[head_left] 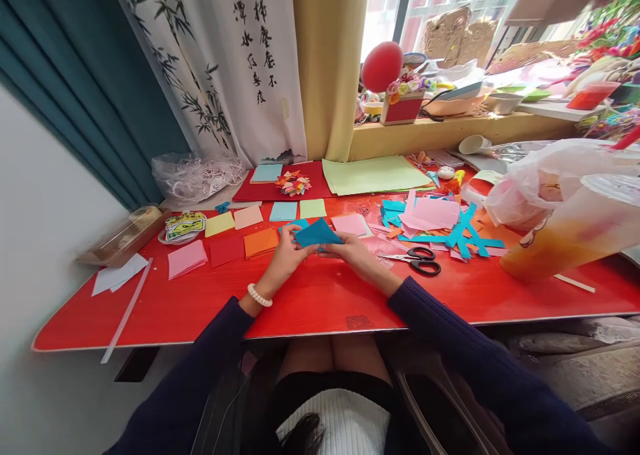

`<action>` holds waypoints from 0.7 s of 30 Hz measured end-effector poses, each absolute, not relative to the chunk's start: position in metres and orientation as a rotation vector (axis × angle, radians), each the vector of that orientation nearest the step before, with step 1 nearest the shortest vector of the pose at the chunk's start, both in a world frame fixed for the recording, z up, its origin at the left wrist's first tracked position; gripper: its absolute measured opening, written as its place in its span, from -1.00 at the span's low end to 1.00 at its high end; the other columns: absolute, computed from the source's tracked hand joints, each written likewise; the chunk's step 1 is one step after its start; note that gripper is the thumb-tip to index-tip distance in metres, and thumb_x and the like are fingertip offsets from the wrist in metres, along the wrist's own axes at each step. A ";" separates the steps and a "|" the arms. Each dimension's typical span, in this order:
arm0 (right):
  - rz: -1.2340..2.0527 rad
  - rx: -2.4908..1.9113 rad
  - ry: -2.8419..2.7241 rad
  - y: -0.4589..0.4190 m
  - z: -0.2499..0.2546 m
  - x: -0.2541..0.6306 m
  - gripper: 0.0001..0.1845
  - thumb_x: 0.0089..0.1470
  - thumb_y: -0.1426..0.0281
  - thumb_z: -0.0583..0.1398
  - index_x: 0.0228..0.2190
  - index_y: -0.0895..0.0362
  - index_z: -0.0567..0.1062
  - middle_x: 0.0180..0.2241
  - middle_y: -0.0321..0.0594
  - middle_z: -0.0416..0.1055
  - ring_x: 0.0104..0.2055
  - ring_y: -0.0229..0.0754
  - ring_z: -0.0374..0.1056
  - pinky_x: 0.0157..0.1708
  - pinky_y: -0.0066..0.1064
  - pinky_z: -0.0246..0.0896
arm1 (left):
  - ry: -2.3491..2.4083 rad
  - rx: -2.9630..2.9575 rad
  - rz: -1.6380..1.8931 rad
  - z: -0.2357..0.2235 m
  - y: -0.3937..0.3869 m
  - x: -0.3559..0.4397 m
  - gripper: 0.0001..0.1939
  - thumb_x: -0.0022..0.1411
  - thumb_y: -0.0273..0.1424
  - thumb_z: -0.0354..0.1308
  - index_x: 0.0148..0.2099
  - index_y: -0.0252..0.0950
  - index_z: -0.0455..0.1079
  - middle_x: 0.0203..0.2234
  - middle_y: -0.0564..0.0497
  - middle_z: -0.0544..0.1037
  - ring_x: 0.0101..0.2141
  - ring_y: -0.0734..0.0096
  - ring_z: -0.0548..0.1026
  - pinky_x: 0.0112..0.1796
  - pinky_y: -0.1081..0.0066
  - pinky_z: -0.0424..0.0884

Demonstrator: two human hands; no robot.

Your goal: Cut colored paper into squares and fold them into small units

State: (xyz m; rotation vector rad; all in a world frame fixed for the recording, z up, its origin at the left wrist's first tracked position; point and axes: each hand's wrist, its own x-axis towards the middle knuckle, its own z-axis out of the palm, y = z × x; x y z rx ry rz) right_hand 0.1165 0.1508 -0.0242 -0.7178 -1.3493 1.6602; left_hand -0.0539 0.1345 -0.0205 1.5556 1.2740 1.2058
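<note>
A folded blue paper [318,233] is held up over the red table [320,301], its top edge coming to a point. My left hand [290,249] is closed on its left side, and my right hand [351,251] grips the right corner. Behind the held paper lies a blue stack, partly hidden. Around it are stacks of small squares: orange paper [261,242], red paper [228,249], pink paper [351,225] and pale green paper [313,208]. To the right of my right hand, black-handled scissors [423,261] lie on the table.
Paper scraps [430,215] are heaped to the right, near a cup of orange drink [545,251] and a plastic bag [530,181]. At the back are large green sheets [377,175] and a folded paper ring [293,183]. A white strip [127,310] overhangs the left front edge.
</note>
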 end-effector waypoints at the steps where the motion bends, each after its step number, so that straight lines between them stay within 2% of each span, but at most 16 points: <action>1: 1.657 -0.720 -1.345 0.152 -0.025 0.117 -0.72 -0.14 0.36 0.28 -0.30 0.17 0.54 -0.29 -0.23 0.51 -0.22 -0.17 0.42 -0.06 -0.25 0.29 | 1.239 1.536 1.150 -0.019 0.134 -0.053 -0.56 -0.05 -0.18 0.27 -0.20 -0.32 0.25 -0.45 0.04 0.39 -0.55 0.55 0.32 -0.51 0.49 0.27; 4: 1.656 -0.727 -1.339 0.152 -0.026 0.117 -0.71 -0.15 0.36 0.29 -0.29 0.18 0.54 -0.28 -0.22 0.51 -0.22 -0.17 0.43 -0.05 -0.26 0.29 | 1.174 1.492 1.066 -0.012 0.130 -0.052 -0.62 -0.02 -0.14 0.23 -0.31 -0.35 0.30 -0.58 0.10 0.34 -0.60 0.57 0.28 -0.53 0.49 0.24; 10: 1.665 -0.752 -1.317 0.151 -0.024 0.116 -0.67 -0.16 0.35 0.30 -0.28 0.21 0.52 -0.30 -0.19 0.52 -0.22 -0.15 0.44 -0.04 -0.23 0.29 | 1.162 1.430 1.132 -0.006 0.127 -0.052 -0.67 0.01 -0.20 0.21 -0.29 -0.35 0.31 -0.57 0.12 0.32 -0.59 0.60 0.25 -0.50 0.50 0.22; 15: 1.675 -0.758 -1.314 0.153 -0.026 0.116 -0.67 -0.20 0.35 0.31 -0.31 0.21 0.51 -0.30 -0.18 0.52 -0.27 -0.17 0.45 -0.04 -0.20 0.29 | 1.149 1.426 1.123 -0.005 0.127 -0.052 -0.71 0.00 -0.22 0.21 -0.39 -0.34 0.27 -0.61 0.12 0.33 -0.59 0.58 0.28 -0.50 0.50 0.24; 21: 1.678 -0.777 -1.321 0.153 -0.025 0.116 -0.68 -0.22 0.34 0.32 -0.34 0.21 0.51 -0.30 -0.20 0.52 -0.29 -0.18 0.45 -0.07 -0.22 0.32 | 1.162 1.411 1.099 -0.003 0.126 -0.052 -0.70 -0.04 -0.21 0.24 -0.42 -0.35 0.30 -0.63 0.11 0.36 -0.60 0.57 0.29 -0.51 0.49 0.26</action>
